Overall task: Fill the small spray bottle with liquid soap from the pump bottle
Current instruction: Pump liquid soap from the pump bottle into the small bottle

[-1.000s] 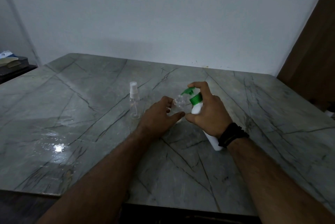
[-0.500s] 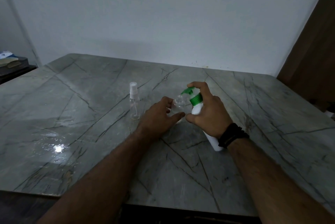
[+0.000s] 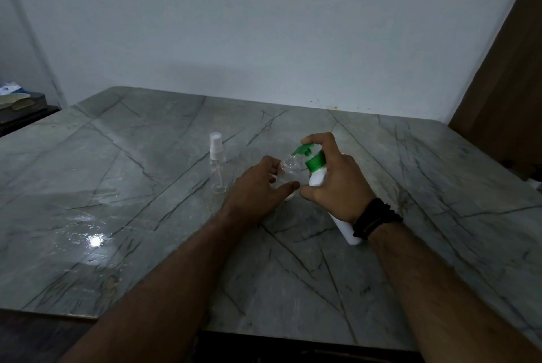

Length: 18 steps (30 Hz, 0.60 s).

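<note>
A small clear bottle [image 3: 289, 171] with an open neck stands on the marble table, held at its sides by my left hand [image 3: 255, 186]. My right hand [image 3: 337, 183] grips a white pump bottle [image 3: 318, 177] with a green pump head [image 3: 303, 150], tilted toward the left. Its green nozzle sits just over the open neck, and my forefinger rests on top of the pump. The lower end of the white bottle shows beneath my wrist. No liquid is visible in the clear bottle.
A second clear spray bottle [image 3: 218, 164] with a white sprayer cap stands left of my left hand. The grey veined table [image 3: 117, 216] ends at a white wall behind. A dark cabinet [image 3: 20, 110] stands far left, brown wood [image 3: 504, 92] at right.
</note>
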Tool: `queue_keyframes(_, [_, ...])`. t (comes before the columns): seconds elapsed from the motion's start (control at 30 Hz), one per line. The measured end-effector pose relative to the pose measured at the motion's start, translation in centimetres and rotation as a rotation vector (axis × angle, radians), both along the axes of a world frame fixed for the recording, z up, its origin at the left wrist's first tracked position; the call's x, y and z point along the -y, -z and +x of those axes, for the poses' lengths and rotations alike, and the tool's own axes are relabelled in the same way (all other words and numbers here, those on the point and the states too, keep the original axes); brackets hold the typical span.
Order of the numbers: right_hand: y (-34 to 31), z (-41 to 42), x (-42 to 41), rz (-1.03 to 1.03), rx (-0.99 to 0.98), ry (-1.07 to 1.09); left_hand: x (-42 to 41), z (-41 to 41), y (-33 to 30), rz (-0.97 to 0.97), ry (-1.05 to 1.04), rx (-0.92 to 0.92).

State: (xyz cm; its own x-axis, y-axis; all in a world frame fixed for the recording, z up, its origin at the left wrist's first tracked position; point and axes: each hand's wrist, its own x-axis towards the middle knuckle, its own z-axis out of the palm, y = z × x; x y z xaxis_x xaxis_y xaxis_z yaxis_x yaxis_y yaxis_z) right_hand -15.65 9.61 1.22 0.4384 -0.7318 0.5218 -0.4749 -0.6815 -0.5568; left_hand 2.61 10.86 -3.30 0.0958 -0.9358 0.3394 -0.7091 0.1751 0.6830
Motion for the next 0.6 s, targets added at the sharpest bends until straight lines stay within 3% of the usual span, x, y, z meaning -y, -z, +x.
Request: queue_keyframes(0.6, [0.01, -0.05, -0.02, 0.007, 0.009, 0.013, 0.35, 0.18, 0.38, -0.002, -0.001, 0.004])
